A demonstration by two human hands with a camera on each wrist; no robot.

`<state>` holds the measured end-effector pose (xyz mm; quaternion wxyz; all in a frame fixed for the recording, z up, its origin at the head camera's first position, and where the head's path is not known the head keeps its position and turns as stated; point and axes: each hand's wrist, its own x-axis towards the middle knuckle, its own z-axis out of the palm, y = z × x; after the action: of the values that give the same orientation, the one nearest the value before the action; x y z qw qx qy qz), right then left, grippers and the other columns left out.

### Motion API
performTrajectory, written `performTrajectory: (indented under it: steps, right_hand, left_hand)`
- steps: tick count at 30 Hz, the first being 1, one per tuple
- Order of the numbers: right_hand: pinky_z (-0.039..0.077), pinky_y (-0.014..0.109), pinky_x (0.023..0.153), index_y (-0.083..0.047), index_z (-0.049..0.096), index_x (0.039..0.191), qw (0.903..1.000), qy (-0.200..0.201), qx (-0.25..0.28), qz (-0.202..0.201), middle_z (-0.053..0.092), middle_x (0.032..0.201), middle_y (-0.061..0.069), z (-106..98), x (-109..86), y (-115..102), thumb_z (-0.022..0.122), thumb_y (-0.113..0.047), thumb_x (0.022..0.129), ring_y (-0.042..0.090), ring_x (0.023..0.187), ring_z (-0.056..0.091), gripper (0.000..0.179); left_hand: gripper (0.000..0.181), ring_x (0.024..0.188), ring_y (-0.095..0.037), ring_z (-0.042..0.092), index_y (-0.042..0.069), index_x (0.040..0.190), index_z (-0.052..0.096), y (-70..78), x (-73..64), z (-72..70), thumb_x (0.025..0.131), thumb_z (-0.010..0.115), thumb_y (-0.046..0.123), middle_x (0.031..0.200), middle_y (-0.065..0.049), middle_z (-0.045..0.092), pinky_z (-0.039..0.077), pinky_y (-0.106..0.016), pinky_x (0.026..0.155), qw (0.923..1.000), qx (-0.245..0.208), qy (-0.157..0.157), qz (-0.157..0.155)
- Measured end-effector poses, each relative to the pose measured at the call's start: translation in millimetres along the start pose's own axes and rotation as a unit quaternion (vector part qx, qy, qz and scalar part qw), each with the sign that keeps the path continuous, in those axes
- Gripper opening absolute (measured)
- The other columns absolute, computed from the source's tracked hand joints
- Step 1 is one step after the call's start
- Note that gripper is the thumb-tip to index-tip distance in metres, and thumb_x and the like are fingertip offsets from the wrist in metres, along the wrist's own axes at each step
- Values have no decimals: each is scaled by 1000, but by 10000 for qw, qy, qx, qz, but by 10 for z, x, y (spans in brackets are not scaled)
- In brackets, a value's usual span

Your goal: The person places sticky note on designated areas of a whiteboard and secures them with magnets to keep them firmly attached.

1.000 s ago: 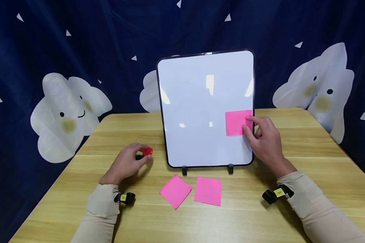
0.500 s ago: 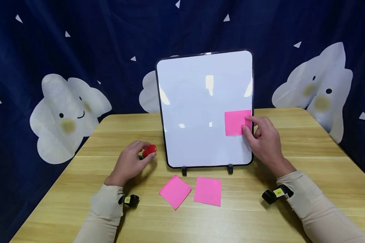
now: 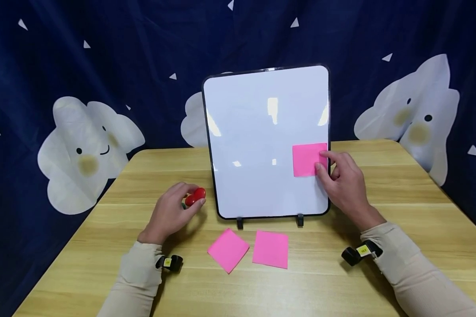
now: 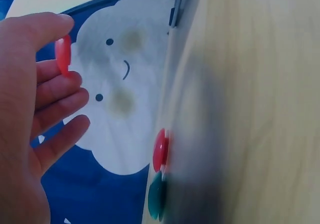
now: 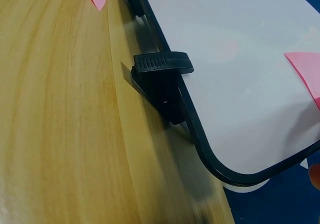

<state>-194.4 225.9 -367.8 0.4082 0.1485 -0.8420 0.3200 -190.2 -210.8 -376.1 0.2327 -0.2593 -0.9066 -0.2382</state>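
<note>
- Clock places are read in the head view, with the whiteboard (image 3: 250, 127) at the dial's centre.
- The whiteboard stands on the tabletop (image 3: 321, 293), its lower edge seated in two black supports, the left foot (image 3: 239, 223) at seven o'clock and the right foot (image 3: 300, 220) at five; presumably these bear its weight so that neither of the hands must.
- At four o'clock on the white face lies a pink note (image 3: 303, 160), close to the right-hand frame. The right hand (image 3: 346, 187) comes to it from outside that edge, thumb and index fingertip set slightly apart on the paper rather than pressed together. This touch probably stops the note slipping, and its sideways approach leaves most of the sheet uncovered.
- At eight o'clock the left hand (image 3: 168, 213) pinches a red disc (image 4: 63, 54) between thumb and fingertips, lifted off the tabletop. It looks like a magnet; a hold at the rim seems to leave both faces free.
- Near that hand, a second red disc (image 4: 160, 150) and a green disc (image 4: 156, 198) sit side by side on the tabletop, apparently flat side down, which should prevent rolling.
- The tilted note (image 3: 228, 251) at seven o'clock and the squarer note (image 3: 270, 249) at six lie apart, seemingly within easy reach.
</note>
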Motion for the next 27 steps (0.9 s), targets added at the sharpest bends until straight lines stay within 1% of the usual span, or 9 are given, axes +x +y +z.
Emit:
performTrajectory:
  steps: [4,8,11,15,17,19,23,27]
  right_hand:
    - [30,22,54,-3,64,124,10000,43,-10,-13,53,89,11,7,-5,7,75,-6,88,12,62,38,38]
    - [30,22,54,-3,64,125,10000,58,16,-56,54,89,11,37,-4,6,75,-6,88,12,62,39,38]
    - [30,23,54,-3,64,126,10000,47,28,-64,55,90,11,59,3,-7,74,-7,88,12,63,39,39]
    - [30,23,54,-4,64,125,10000,55,20,-29,54,90,10,66,-1,-23,75,-7,88,12,62,39,39]
    - [30,23,54,-4,64,125,10000,46,18,-21,54,89,10,62,-7,-29,75,-7,88,12,62,39,38]
    - [30,23,54,-4,64,125,10000,18,3,-21,54,89,10,54,-11,-35,75,-8,89,12,62,39,38]
    - [30,23,54,-3,64,125,10000,26,-11,-47,53,87,11,24,-5,-39,75,-8,88,13,62,40,38]
    - [30,23,53,-2,64,124,10000,81,6,-42,52,86,11,-1,-5,-38,75,-7,88,13,62,39,37]
  left_hand:
    - [32,87,-22,64,8,109,69,49,39,29,87,78,29,100,-3,68,57,-40,68,9993,-170,191,267]
    - [34,83,-16,60,8,108,68,125,100,51,86,79,31,99,-2,67,55,-35,65,9975,-203,363,571]
    - [34,80,-14,56,7,107,68,194,159,61,84,79,30,97,-1,67,50,-31,62,9949,-161,556,826]
    - [34,82,-17,58,6,106,68,298,243,86,83,79,29,95,-2,66,50,-32,65,9913,-178,625,1142]
    - [33,83,-18,59,6,104,68,348,280,97,84,78,30,94,-2,66,52,-33,67,9902,-101,686,1216]
    - [33,82,-18,60,6,102,67,396,313,100,84,76,32,92,-3,66,54,-35,68,9888,17,831,1237]
    - [31,77,-19,59,5,99,66,488,389,111,84,73,31,88,-3,65,52,-34,63,9857,103,1113,1264]
    - [31,75,-19,57,5,98,66,604,488,150,84,73,32,86,-3,64,51,-32,61,9829,4,1130,1450]
